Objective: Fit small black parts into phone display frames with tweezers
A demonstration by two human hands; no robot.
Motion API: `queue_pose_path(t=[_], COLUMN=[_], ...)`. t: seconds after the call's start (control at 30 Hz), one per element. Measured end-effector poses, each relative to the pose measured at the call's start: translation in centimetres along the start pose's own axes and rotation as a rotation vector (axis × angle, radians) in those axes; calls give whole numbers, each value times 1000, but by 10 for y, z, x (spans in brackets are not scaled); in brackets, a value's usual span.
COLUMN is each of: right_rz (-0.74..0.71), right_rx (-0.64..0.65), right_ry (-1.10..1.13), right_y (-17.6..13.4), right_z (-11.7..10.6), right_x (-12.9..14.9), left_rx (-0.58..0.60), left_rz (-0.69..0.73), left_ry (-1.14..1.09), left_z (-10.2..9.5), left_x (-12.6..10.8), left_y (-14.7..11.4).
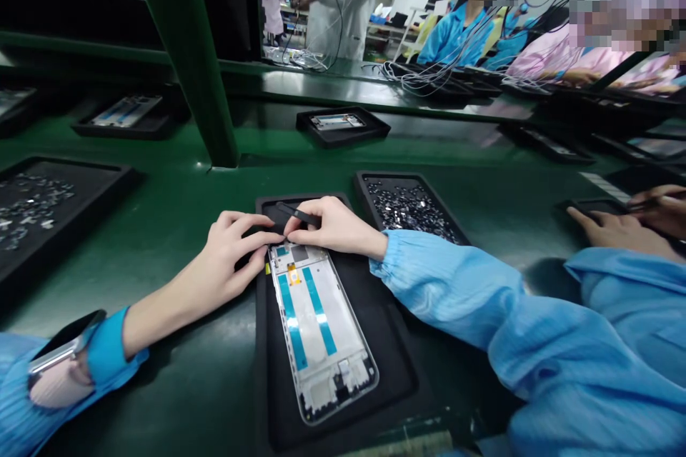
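A silver phone frame [316, 321] with two blue adhesive strips lies at a slant in a black foam tray [389, 364]. My left hand [233, 250] holds the frame's top left corner, its thumb and forefinger bent in at the edge. In my right hand [332, 225] is a pair of black tweezers [294, 213], pinched between thumb and fingers. The tweezers' tips are hidden by the fingers close to the frame's top edge. Both hands' fingertips nearly meet there. Any small part between them is too small to make out.
Small loose parts fill a black tray [410, 203] behind my right forearm; another parts tray [53, 207] lies at left. On the green belt stands a tray with a phone frame [337, 121]. A green post [187, 50] rises ahead. A co-worker's hand [624, 228] is at right.
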State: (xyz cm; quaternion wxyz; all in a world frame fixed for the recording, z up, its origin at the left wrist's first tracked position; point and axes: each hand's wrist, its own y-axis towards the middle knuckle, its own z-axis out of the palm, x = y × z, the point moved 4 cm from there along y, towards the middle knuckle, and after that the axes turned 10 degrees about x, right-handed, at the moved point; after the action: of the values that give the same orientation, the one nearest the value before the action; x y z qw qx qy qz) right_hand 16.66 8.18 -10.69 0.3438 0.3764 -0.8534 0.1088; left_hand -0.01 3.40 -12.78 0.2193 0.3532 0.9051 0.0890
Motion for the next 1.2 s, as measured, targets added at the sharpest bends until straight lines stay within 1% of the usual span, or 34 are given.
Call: queue_pose_path(t=[0.13, 0.23, 0.3, 0.37, 0.43, 0.5, 0.6, 0.63, 0.67, 0.7, 0.73, 0.83, 0.9, 0.97, 1.07, 1.2], right_rz=[117, 210, 236, 226, 178, 110, 40, 30, 26, 22, 7, -114, -182, -199, -201, -185], right_rx=[57, 145, 183, 181, 126, -6, -280, -345, -384, -392, -374, -242, -183, -148, -134, -197], right_ry=[125, 159, 148, 131, 130, 186, 328, 358, 373, 379, 382, 384, 337, 291, 312, 279], right_y=[5, 10, 12, 12, 10, 7, -1, -3, -5, -5, -5, -1, 2, 3, 4, 2], right_z=[2, 3, 2, 0, -4, -11, -23, -26, -26, -26, -24, -13, -7, -3, -1, -3], right_x=[-2, 1, 5, 7, 7, 6, 5, 5, 5, 5, 6, 10, 12, 11, 8, 7], left_rx=[18, 30, 44, 52, 52, 53, 45, 32, 14, -5, -22, -48, -49, -46, -43, -36], left_rz=[24, 42, 53, 66, 89, 113, 120, 110, 98, 85, 76, 79, 83, 80, 75, 68], left_ry=[47, 115, 181, 253, 303, 303, 185, 132, 86, 53, 34, 28, 34, 37, 38, 36], left_z=[1, 0, -1, -2, -2, -1, -1, -1, -2, -3, -4, -7, -7, -7, -5, -4], left_x=[-1, -3, -6, -10, -12, -12, -7, -5, -3, -2, -1, -1, -2, -2, -1, -1], left_y=[2, 5, 7, 8, 8, 8, 7, 7, 7, 8, 8, 8, 9, 9, 9, 10])
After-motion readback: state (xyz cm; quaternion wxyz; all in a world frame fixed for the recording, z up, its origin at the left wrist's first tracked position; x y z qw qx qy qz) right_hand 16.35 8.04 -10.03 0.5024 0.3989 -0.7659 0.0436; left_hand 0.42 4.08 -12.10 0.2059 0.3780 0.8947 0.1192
